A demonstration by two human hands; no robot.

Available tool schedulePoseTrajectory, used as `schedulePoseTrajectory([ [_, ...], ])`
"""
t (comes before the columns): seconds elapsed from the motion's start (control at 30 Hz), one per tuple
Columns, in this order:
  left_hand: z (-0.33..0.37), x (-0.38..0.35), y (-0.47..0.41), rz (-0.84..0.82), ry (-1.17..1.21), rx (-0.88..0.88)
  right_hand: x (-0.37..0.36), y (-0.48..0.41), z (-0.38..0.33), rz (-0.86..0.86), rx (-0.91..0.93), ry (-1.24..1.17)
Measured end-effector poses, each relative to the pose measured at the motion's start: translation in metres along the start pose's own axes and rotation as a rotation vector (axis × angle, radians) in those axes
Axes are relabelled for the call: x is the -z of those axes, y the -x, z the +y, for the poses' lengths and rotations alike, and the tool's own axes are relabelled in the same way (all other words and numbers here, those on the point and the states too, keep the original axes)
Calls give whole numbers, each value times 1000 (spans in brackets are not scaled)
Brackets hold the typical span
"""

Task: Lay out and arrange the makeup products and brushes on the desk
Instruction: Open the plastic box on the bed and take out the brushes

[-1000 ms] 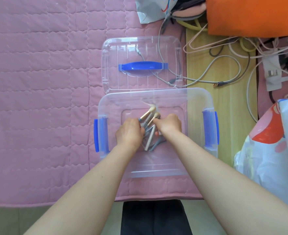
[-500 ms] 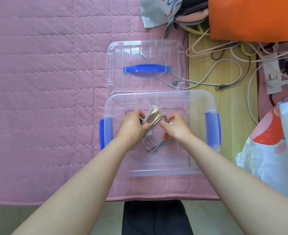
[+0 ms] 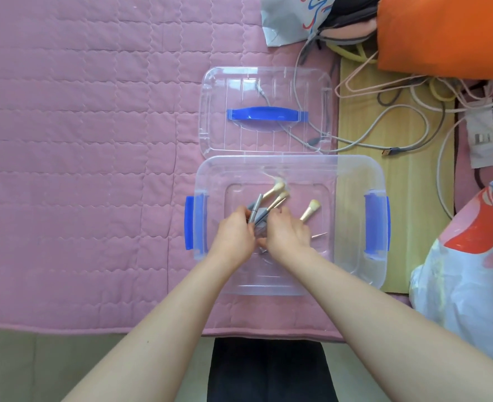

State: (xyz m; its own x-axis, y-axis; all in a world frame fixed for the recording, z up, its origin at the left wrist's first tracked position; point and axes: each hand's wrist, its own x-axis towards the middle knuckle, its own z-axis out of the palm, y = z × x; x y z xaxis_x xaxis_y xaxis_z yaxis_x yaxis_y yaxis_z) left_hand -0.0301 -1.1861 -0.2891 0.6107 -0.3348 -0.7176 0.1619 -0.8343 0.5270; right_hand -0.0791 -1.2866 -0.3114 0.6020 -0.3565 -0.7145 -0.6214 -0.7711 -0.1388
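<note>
Both hands reach into the clear box (image 3: 352, 227), side by side, touching. Left hand (image 3: 233, 236) grip closed on grey sticks (image 3: 255, 211); lower ends hidden under the palms, exact count hard to make out. Right hand (image 3: 287, 233) grip curled over a brush (image 3: 309, 210), closure unclear. Two more brushes (image 3: 277, 192) just beyond the grips, all long axes pointing up-right, pale tips away from the person. Open box floor right of the right grip. Lid (image 3: 265, 111) lies beyond the box on the pink quilt (image 3: 80, 140); wide free quilt left of the left grip. Cables (image 3: 398, 134) and bags crowd the right edge.
</note>
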Motion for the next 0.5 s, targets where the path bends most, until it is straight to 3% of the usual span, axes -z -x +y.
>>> schedulePoseTrajectory([
  [0.2, 6, 2, 8, 30, 161, -3, 0, -4, 12, -14, -8, -202],
  [0.5, 24, 5, 33, 151, 243, 50, 49, 22, 37, -138, -21, -909],
])
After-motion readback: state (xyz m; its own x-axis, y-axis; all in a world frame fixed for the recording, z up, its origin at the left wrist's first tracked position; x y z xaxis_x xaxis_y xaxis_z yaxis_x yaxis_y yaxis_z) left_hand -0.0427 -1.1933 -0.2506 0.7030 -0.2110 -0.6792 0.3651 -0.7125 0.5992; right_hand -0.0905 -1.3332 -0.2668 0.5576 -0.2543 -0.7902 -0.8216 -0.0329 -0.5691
